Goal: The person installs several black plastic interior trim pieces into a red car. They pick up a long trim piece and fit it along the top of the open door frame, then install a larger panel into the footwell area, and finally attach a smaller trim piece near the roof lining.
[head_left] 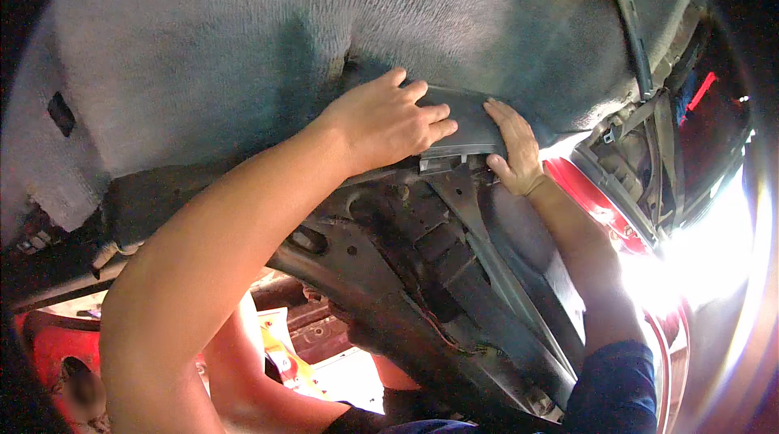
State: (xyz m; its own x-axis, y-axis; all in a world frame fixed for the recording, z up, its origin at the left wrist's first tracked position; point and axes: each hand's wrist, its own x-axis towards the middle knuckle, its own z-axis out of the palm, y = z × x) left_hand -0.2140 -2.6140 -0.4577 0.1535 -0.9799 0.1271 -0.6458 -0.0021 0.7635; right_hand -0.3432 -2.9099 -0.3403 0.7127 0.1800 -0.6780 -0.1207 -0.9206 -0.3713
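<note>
A dark grey plastic trim panel (pixel 464 113) lies along the lower edge of grey carpet (pixel 243 52). My left hand (pixel 389 119) is on its left part, fingers bent and spread over it. Around the panel's right end my right hand (pixel 515 150) is closed, fingers across its face and thumb at its lower edge. A lighter slotted edge (pixel 454 150) of the panel shows between the hands. What lies behind the panel is hidden.
Below the panel, a dark metal frame (pixel 381 272) with holes and rails slants down to the right. Red painted bodywork (pixel 580 186) and a bright opening are at the right. A dark strap (pixel 637 44) hangs at the upper right. Red panels (pixel 69 353) show at the lower left.
</note>
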